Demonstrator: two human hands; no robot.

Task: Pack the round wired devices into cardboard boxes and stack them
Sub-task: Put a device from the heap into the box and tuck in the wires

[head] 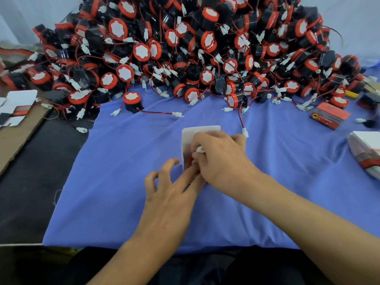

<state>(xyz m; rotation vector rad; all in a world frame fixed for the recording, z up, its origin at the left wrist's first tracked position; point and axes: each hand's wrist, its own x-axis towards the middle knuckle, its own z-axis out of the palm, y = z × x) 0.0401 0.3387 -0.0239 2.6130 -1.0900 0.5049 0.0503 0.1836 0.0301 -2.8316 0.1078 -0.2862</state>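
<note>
Blue cloth (123, 182) covers the desk. At its centre stands a white cardboard box (197, 130), flap up and mouth open.

Right hand (222, 159): curled over the box mouth, fingers pinching a white plug (199, 149).
Left hand (172, 188): released and spread, two straight fingers pressing the box's near side.

Round device (190, 161): only a sliver of red rim shows inside the box. Its body and wire are hidden under the fingers.

Step in hand, as I judge it: tucking the lead in after the device. Coil the wire flat on top and push the plug below the rim before folding the flap. Brace the box wall so it doesn't buckle.

The heap (185, 48) of red-rimmed, black-bodied units with thin red-black leads fills the far edge.
</note>
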